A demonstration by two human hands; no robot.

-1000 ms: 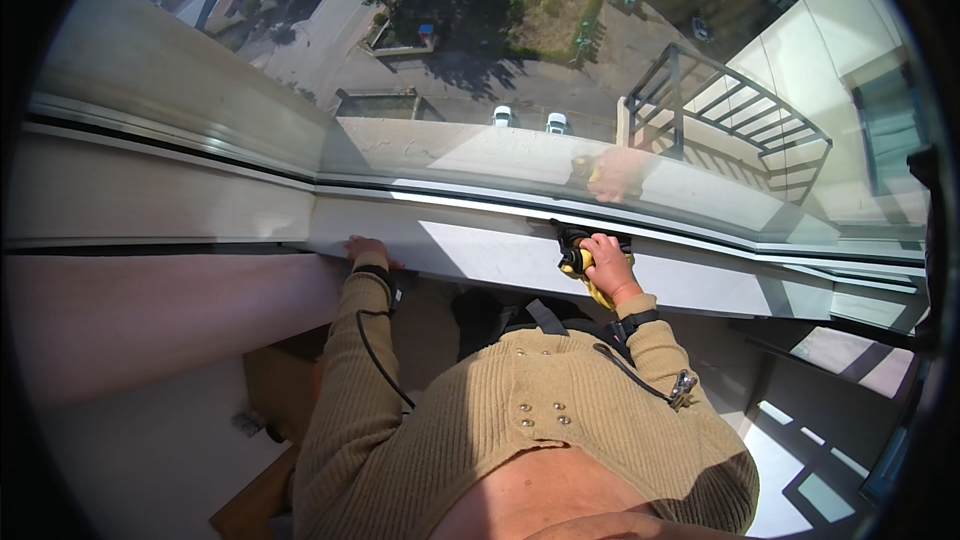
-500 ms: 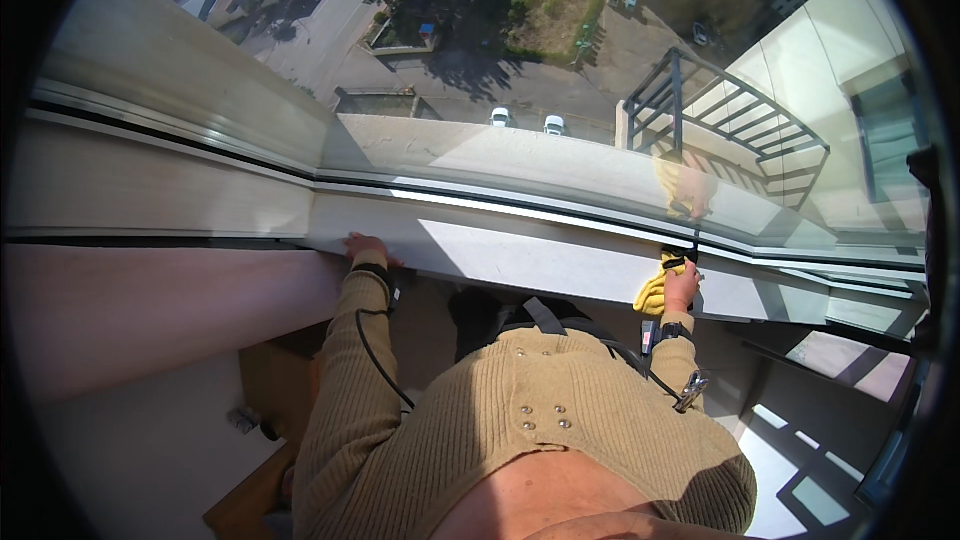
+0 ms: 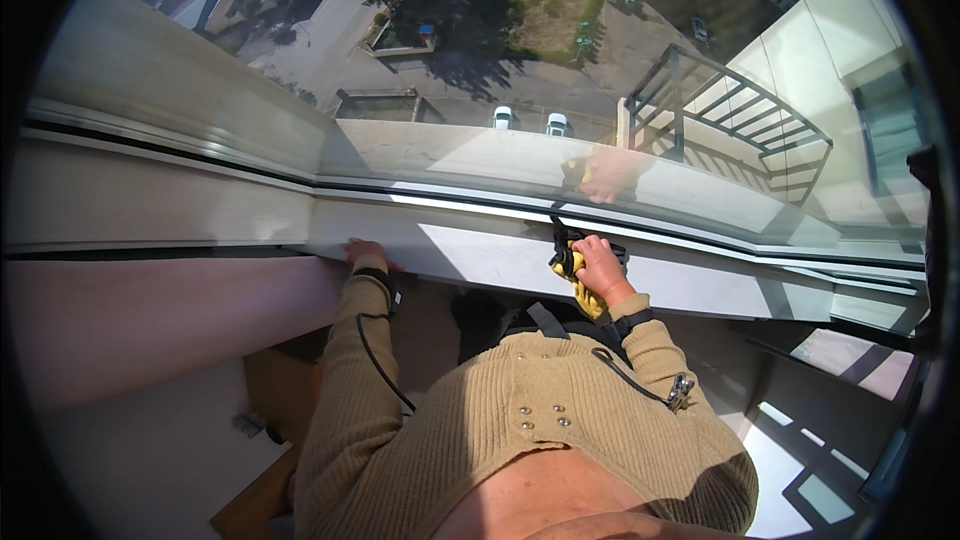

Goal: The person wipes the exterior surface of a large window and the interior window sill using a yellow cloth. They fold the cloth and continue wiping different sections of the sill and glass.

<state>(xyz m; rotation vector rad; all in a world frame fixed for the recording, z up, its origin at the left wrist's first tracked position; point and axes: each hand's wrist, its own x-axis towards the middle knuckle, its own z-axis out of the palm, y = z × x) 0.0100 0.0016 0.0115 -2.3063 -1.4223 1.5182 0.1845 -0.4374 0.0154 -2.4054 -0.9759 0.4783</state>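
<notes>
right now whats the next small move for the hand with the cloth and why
Probably slide the right hand and its yellow cloth sideways along the sill. The cloth sits bunched on the sill below the glass, with bare sill on both sides, and the left hand braces on the sill's edge.

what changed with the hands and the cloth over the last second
The right hand swept the yellow cloth right along the window ledge, then came back left, close to where it began, gripping the cloth throughout. The left hand stayed resting on the ledge in the same spot; nothing was let go.
</notes>
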